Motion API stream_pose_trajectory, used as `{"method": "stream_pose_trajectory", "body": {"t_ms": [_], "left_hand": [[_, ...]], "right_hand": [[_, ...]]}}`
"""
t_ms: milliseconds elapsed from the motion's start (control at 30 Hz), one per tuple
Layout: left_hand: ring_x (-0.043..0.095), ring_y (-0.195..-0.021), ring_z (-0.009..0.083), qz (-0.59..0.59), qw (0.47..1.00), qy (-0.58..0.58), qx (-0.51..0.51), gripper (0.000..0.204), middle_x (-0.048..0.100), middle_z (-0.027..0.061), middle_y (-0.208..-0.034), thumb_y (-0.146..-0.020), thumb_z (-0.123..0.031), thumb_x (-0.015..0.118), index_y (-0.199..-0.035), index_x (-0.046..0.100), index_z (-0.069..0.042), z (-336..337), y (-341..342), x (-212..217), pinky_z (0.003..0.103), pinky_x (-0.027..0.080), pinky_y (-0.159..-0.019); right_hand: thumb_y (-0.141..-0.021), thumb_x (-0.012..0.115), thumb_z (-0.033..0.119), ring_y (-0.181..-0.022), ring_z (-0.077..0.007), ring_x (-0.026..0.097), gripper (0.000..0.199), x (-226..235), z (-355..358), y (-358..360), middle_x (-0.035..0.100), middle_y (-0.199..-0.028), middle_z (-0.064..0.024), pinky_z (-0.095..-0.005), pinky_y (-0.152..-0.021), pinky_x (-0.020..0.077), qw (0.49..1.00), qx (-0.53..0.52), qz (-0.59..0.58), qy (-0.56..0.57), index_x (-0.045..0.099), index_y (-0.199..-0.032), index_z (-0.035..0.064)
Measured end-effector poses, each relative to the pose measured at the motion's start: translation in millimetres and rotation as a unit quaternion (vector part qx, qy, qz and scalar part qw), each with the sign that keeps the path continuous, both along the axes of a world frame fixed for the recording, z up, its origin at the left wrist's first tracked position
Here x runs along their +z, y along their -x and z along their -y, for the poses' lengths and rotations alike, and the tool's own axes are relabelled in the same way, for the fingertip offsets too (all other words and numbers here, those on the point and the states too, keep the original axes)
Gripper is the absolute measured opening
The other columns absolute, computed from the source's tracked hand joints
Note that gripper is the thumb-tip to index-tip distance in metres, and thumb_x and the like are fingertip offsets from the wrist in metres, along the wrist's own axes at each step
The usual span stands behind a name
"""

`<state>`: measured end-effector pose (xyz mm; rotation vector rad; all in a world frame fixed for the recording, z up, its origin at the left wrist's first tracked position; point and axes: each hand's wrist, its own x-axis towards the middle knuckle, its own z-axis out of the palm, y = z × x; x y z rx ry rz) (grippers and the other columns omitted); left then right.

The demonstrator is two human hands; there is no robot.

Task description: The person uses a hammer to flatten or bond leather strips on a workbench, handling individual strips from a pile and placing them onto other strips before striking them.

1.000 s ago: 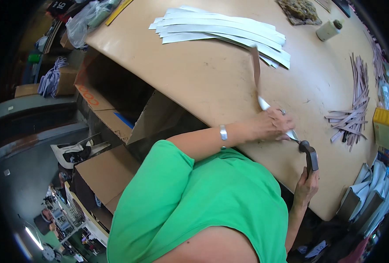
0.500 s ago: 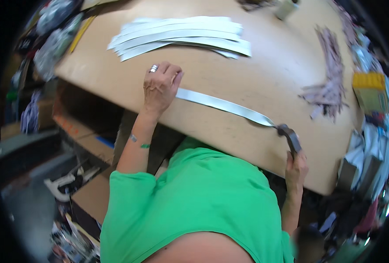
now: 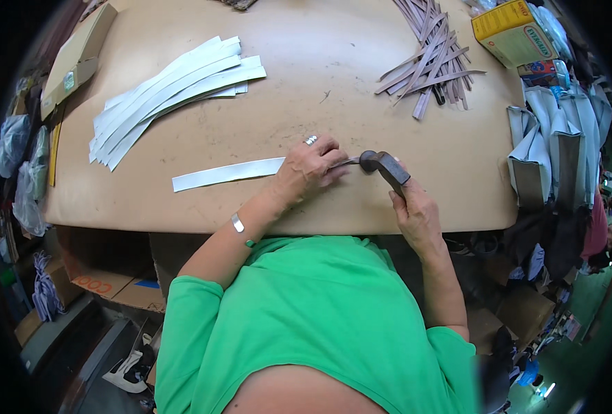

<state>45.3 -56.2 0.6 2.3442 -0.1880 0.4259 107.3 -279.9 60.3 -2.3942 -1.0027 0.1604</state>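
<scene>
A long pale strip (image 3: 226,172) lies across the near part of the table, light whitish-green on its upper face. My left hand (image 3: 307,169), a ring on one finger, bends over the strip's right part with its fingers closed on it. A narrow dark end of the strip shows beyond the fingertips, close to the hammer's rounded face. In my right hand (image 3: 420,212) is a dark metal hammer (image 3: 391,172), gripped close below its head. Most of its handle is hidden by the hand. The head is just right of the strip's end; whether they touch I cannot tell.
A fanned pile of pale strips (image 3: 175,90) lies at the far left of the table (image 3: 319,103). Thin brownish strips (image 3: 433,62) are heaped at the far right. A yellow box (image 3: 513,34) and folded pale pieces (image 3: 568,138) line the right edge; a cardboard box (image 3: 78,58) stands at left.
My view has turned, so the table sits straighter. My left hand has slid along the strip from its left end to its right part, near the hammer. My right hand still holds the hammer.
</scene>
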Motion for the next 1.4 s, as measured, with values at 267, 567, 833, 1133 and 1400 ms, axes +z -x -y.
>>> {"method": "stream_pose_trajectory", "body": {"t_ms": [267, 567, 833, 1133, 1400], "left_hand": [[0.059, -0.074, 0.0233, 0.06, 0.997, -0.04, 0.011, 0.013, 0.057, 0.0075, -0.087, -0.071, -0.008, 0.066, -0.083, 0.06, -0.008, -3, 2, -14, 0.035, 0.049, -0.065], [0.056, -0.077, 0.0175, 0.115, 0.979, -0.148, 0.08, 0.008, 0.051, 0.0043, -0.081, -0.078, -0.018, 0.051, -0.076, 0.057, -0.012, 18, -4, -31, 0.033, 0.045, -0.071], [0.056, -0.076, 0.0202, 0.107, 0.987, -0.091, 0.078, 0.01, 0.051, 0.0056, -0.078, -0.079, -0.017, 0.051, -0.078, 0.06, -0.014, 25, -13, -34, 0.034, 0.046, -0.066], [0.059, -0.069, 0.0244, 0.098, 0.992, -0.039, 0.067, 0.006, 0.055, 0.0079, -0.08, -0.076, -0.014, 0.062, -0.076, 0.059, -0.009, 8, -5, -31, 0.037, 0.048, -0.06], [0.057, -0.073, 0.0228, 0.05, 0.998, -0.004, 0.042, 0.007, 0.056, 0.005, -0.08, -0.075, -0.009, 0.066, -0.078, 0.061, -0.007, 5, -3, -6, 0.034, 0.047, -0.063]], "right_hand": [[-0.086, 0.057, 0.009, -0.085, -0.0387, 0.058, 0.032, -8, 4, -1, 0.061, -0.096, -0.0226, -0.0436, -0.074, 0.0451, 0.995, -0.026, -0.053, 0.082, 0.054, -0.117, 0.0015], [-0.089, 0.056, 0.009, -0.078, -0.0397, 0.056, 0.026, -8, 12, 0, 0.058, -0.09, -0.0246, -0.0443, -0.069, 0.043, 0.993, -0.038, -0.023, 0.11, 0.053, -0.111, -0.0041], [-0.09, 0.054, 0.009, -0.078, -0.0393, 0.056, 0.025, -11, 16, -2, 0.059, -0.09, -0.0246, -0.0434, -0.069, 0.0435, 0.993, -0.055, -0.004, 0.106, 0.053, -0.112, -0.0043], [-0.086, 0.056, 0.006, -0.077, -0.0373, 0.058, 0.017, -5, -5, 11, 0.058, -0.087, -0.0212, -0.043, -0.067, 0.0453, 0.997, -0.051, 0.022, 0.059, 0.056, -0.102, -0.0015], [-0.085, 0.058, 0.005, -0.086, -0.0384, 0.06, 0.034, 5, -15, 25, 0.06, -0.104, -0.0229, -0.0402, -0.073, 0.0484, 0.998, -0.066, 0.02, 0.0, 0.053, -0.118, -0.0008]]}}
